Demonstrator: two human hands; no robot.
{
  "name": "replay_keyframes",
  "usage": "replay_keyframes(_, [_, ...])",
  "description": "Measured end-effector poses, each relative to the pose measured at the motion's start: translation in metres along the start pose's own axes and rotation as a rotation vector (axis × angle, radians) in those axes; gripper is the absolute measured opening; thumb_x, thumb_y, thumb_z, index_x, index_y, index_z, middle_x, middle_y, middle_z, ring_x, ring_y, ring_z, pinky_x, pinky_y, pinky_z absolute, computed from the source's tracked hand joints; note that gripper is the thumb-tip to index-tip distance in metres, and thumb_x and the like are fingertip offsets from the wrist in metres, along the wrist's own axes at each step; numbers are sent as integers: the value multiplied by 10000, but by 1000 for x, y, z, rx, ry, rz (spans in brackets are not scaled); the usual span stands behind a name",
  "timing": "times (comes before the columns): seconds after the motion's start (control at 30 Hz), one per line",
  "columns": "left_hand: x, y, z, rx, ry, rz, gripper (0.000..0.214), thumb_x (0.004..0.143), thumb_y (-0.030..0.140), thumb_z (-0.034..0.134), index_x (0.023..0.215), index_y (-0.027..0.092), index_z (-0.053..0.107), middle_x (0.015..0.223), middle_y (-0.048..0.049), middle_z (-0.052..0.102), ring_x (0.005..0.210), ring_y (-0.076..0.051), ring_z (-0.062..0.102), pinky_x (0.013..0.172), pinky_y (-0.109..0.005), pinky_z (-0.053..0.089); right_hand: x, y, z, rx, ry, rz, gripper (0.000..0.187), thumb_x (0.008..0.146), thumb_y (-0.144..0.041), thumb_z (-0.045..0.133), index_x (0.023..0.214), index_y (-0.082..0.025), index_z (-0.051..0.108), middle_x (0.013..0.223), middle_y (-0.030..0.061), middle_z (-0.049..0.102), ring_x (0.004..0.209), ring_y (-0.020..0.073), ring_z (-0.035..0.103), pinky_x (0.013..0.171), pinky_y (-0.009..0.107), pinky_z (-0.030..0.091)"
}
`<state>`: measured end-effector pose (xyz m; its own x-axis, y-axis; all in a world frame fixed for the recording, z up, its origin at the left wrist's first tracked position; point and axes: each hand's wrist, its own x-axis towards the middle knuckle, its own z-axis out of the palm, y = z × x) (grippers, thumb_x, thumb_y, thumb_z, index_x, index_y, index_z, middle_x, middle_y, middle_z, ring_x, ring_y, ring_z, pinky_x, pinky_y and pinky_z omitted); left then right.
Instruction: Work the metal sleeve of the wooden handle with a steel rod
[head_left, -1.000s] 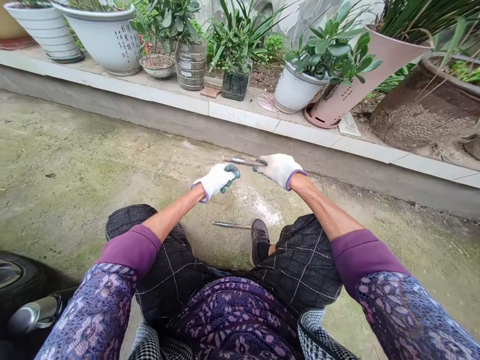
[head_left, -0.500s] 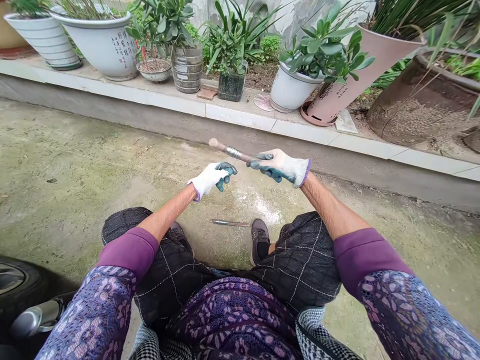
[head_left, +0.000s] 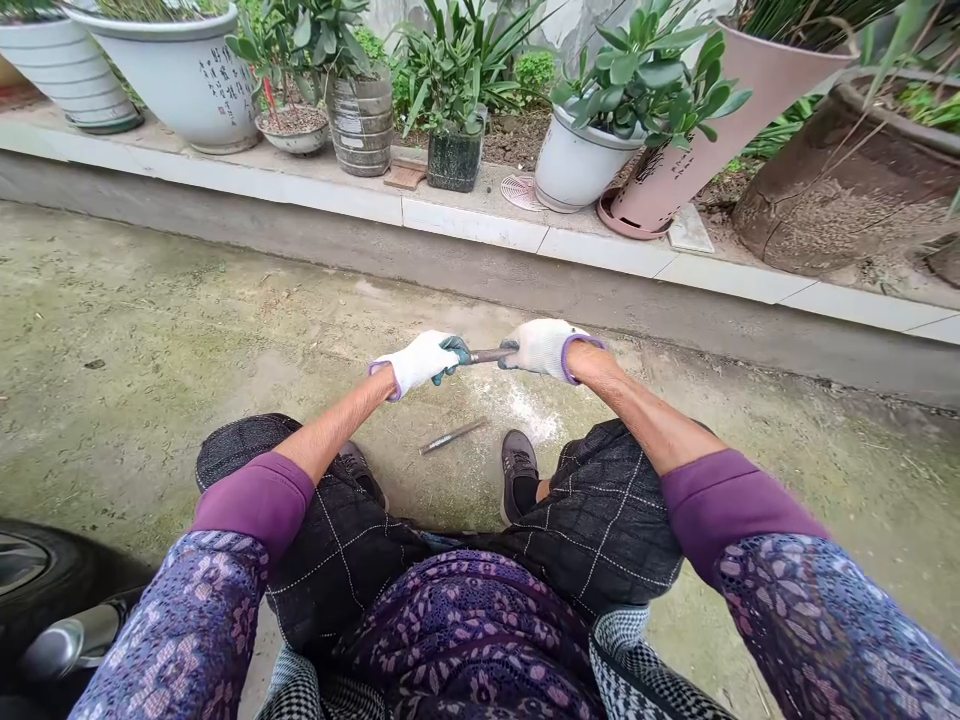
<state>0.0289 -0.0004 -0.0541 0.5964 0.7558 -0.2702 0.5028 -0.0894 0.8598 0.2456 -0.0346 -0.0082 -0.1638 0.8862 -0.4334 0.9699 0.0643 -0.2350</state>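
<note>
A brown, stick-like rod (head_left: 489, 355) is held level between both hands, its middle bare to view. My left hand (head_left: 426, 360), in a white glove with dark green coated fingers, is closed around its left end and hides the silvery wire wrap seen there earlier. On the other end my right hand (head_left: 541, 345) is closed, knuckles up, in a matching glove. Below them, a second slim rod (head_left: 452, 437), partly silvery, lies slanted on the concrete between my feet.
White powder (head_left: 529, 410) is scattered on the concrete by my right shoe (head_left: 519, 468). Ahead runs a low tiled ledge (head_left: 472, 222) bearing several potted plants, among them a white pot (head_left: 581, 165) and a pink pot (head_left: 679, 170). A vehicle wheel (head_left: 52, 570) stands at lower left.
My right hand has turned over and lowered the wire-wrapped rod to level. My left hand, formerly apart, now grips its left end. The rod on the ground has swung to a slant.
</note>
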Motion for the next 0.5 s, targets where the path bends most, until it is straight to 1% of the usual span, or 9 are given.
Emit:
replay_keyframes(0.07, [-2, 4, -1, 22, 42, -17, 188, 799, 229, 557, 881, 130, 695, 657, -10, 593, 511, -94, 505, 416, -175, 434, 4, 1, -6, -116, 64, 27, 320, 770, -429, 627, 915, -168, 741, 755, 120, 672, 714, 248, 610, 585, 325, 405])
replay_keyframes(0.13, [-3, 7, -4, 99, 73, -22, 203, 822, 257, 560, 907, 137, 699, 668, -13, 607, 488, -93, 505, 405, -179, 415, 5, 1, -11, -206, 90, 37, 353, 797, -467, 582, 974, -203, 737, 827, 113, 705, 744, 260, 633, 616, 337, 418])
replay_keyframes(0.2, [-4, 7, -8, 189, 84, -20, 207, 827, 260, 556, 917, 149, 706, 643, -3, 598, 458, -91, 491, 394, -182, 384, 3, 1, -13, -260, 73, 47, 366, 804, -484, 558, 988, -224, 739, 837, 101, 716, 741, 266, 648, 620, 344, 426])
replay_keyframes(0.27, [-4, 5, -9, 250, 67, -23, 203, 830, 248, 546, 915, 162, 709, 612, 7, 588, 442, -90, 478, 392, -182, 353, 2, 1, -13, -274, 33, 43, 367, 801, -481, 553, 993, -235, 745, 818, 90, 718, 729, 266, 654, 606, 343, 429])
replay_keyframes(0.33, [-4, 4, -8, 322, 39, -25, 168, 822, 227, 549, 855, 164, 701, 578, 14, 576, 428, -83, 459, 394, -182, 321, 1, 2, -10, -291, 15, 42, 358, 796, -463, 554, 991, -238, 752, 797, 83, 717, 712, 260, 656, 594, 340, 431])
replay_keyframes(0.4, [-5, 6, -5, 403, 29, -17, 126, 802, 203, 571, 759, 154, 679, 534, 17, 546, 419, -75, 433, 396, -183, 290, 1, 2, -7, -313, 24, 39, 345, 795, -440, 555, 985, -233, 756, 799, 86, 720, 710, 259, 661, 595, 341, 436])
replay_keyframes(0.47, [-8, 10, -2, 384, 50, -36, 132, 802, 221, 588, 732, 146, 672, 514, 17, 523, 413, -74, 420, 392, -188, 286, 1, 1, -6, -313, 60, 48, 354, 809, -449, 550, 994, -225, 753, 838, 101, 728, 741, 274, 672, 616, 351, 444])
replay_keyframes(0.5, [-9, 14, -1, 319, 64, -51, 140, 808, 243, 593, 771, 145, 686, 524, 18, 526, 416, -77, 425, 389, -188, 297, 1, 0, -7, -294, 87, 52, 369, 819, -466, 544, 1010, -224, 748, 861, 109, 732, 764, 284, 676, 628, 355, 444])
